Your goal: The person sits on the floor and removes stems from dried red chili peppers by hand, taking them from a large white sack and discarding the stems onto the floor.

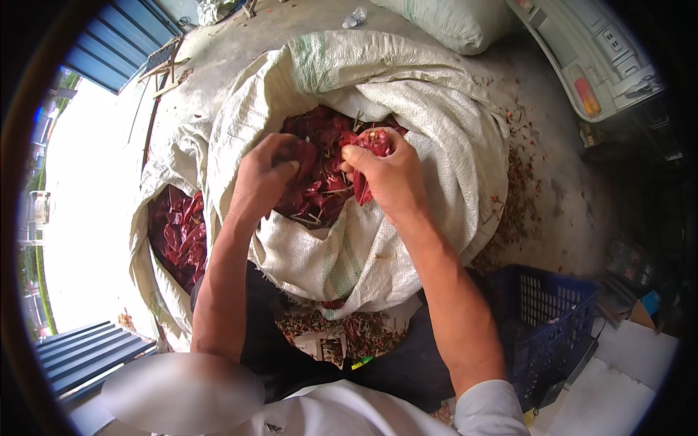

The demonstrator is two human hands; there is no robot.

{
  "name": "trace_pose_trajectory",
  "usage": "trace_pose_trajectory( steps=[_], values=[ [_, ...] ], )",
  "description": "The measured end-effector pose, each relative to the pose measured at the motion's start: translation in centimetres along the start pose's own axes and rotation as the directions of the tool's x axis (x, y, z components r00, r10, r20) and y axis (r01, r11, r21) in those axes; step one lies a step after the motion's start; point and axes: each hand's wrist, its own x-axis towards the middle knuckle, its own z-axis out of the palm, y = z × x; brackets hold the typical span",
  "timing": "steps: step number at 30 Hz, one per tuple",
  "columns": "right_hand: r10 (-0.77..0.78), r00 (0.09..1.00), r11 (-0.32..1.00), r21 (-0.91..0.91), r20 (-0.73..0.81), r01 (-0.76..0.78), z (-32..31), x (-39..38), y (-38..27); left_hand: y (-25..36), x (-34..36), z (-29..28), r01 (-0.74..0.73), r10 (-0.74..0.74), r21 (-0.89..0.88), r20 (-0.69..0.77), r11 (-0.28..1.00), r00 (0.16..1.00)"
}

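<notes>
Right hand — grip closed around red dried chilies, over the open white woven sack | Left hand — fingers curled beside dark red chilies inside the sack's mouth; whether it holds any, cannot tell | Second chili-filled sack: adjoining, at left

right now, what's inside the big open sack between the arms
Dark red pods, apparently dried chillies, show in the sack. The left hand and right hand cover some; whatever lies beneath the top layer is hidden.

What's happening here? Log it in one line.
left hand: at red pods, grip unclear; right hand: grips some; beneath: open white sack; lower right: blue basket
</notes>
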Motion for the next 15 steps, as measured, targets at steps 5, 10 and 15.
trace_pose_trajectory(
  steps=[5, 10, 15],
  values=[
    [-0.118, 0.992, 0.951, -0.282, 0.048, 0.127, 0.8, -0.5, 0.1, 1.6, -0.7, 0.3, 0.109, -0.083, -0.451, 0.078, 0.886, 0.994],
    [-0.19, 0.977, 0.952, -0.224, 0.101, 0.209, 1.3, -0.3, 1.1, 1.3, -0.7, 1.3, 0.093, -0.008, -0.582, 0.148, 0.808, 0.989],
    [-0.307, 0.949, 0.858, -0.41, 0.074, 0.31, 1.2, -0.8, -0.9, 3.0, -1.0, 1.0, 0.178, -0.093, -0.603, 0.169, 0.778, 0.981]
  ],
)
